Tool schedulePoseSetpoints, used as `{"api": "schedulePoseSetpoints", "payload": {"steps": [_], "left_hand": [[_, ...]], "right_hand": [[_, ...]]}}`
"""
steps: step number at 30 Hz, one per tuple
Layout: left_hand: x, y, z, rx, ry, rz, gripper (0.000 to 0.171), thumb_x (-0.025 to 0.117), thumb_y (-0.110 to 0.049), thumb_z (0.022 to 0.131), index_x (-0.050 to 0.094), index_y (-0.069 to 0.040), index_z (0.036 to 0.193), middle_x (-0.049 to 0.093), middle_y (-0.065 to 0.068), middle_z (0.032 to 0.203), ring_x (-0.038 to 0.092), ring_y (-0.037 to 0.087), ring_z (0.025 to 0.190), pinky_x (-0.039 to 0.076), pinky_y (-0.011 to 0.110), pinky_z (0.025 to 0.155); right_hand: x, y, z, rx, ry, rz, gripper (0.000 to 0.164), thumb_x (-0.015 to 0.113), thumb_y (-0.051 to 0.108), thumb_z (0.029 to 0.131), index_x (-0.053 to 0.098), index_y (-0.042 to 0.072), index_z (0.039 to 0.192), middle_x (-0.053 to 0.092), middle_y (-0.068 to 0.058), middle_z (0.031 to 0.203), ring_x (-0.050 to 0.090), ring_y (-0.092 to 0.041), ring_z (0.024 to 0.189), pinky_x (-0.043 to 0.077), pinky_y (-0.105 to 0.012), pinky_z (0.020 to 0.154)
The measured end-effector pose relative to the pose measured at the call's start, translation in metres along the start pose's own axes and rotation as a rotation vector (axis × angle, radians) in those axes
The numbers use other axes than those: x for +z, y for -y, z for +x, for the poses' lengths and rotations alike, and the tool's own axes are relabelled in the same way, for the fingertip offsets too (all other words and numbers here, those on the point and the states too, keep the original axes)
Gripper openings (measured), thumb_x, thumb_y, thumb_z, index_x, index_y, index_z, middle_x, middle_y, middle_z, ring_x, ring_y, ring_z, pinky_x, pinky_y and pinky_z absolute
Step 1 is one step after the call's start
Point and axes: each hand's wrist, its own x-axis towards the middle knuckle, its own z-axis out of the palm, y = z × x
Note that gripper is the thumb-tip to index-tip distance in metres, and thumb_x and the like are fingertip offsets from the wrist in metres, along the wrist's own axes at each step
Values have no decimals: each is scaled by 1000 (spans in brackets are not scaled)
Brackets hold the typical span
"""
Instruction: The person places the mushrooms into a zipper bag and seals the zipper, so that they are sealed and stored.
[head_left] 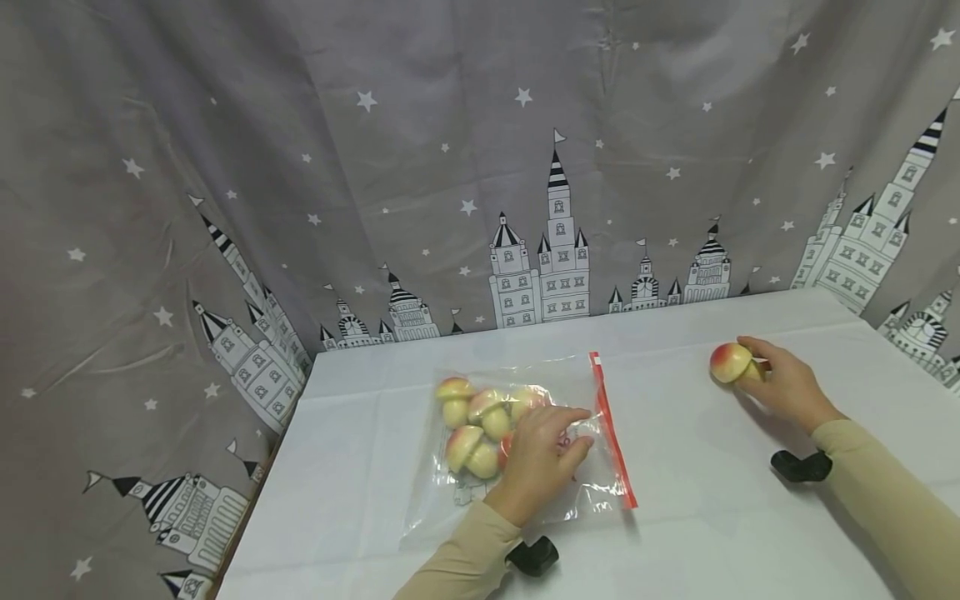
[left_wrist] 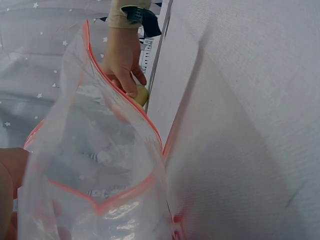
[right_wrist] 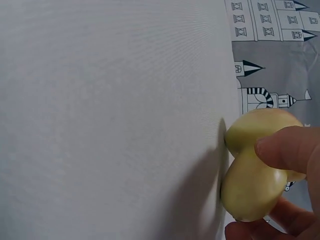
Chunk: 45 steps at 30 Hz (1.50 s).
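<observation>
A clear zip bag (head_left: 592, 492) with a red seal lies on the white table, holding several toy mushrooms (head_left: 480, 458) with red-yellow caps. Over the bag rests my left hand (head_left: 538, 458), its thumb and forefinger spread apart. In the left wrist view the bag's mouth (left_wrist: 125, 195) gapes, and part of the left hand (left_wrist: 11, 172) shows at the edge. Off to the right, my right hand (head_left: 791, 392) pinches one toy mushroom (head_left: 729, 363) between thumb and fingers. The right wrist view shows this mushroom's pale yellow stem (right_wrist: 254, 187) close to the table.
A white cloth covers the table (head_left: 337, 467). Behind and to the left hangs a grey curtain (head_left: 420, 125) printed with castles and stars. Black straps (head_left: 801, 467) sit at both wrists.
</observation>
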Motion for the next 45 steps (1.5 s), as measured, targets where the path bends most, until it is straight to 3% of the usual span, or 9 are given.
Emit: {"api": "schedulePoseSetpoints", "payload": {"steps": [12,32,45], "left_hand": [[0,0,0,-5,10,-6,28,77,-14,83,76,-11,111,75,2,88,61,13,79,52,35,89],[0,0,0,-7,15,-11,28,76,-14,84,76,-11,111,77,3,94,62,14,81,52,34,88],[-1,-1,0,-1,6,3,28,78,-14,83,76,-10,111,76,3,89,61,14,79,52,34,86]], "right_hand": [[7,-5,-2,-19,-38,-19,73,66,2,86,34,-7,150,47,-45,136,52,-59,114,43,-70,94],[7,-5,-3,-4,-8,-1,72,63,4,89,32,-6,153,44,-46,139,49,-62,119,40,-73,98],[7,12,-8,-94,2,16,69,67,2,89,37,-7,151,51,-43,135,56,-59,114,48,-67,93]]}}
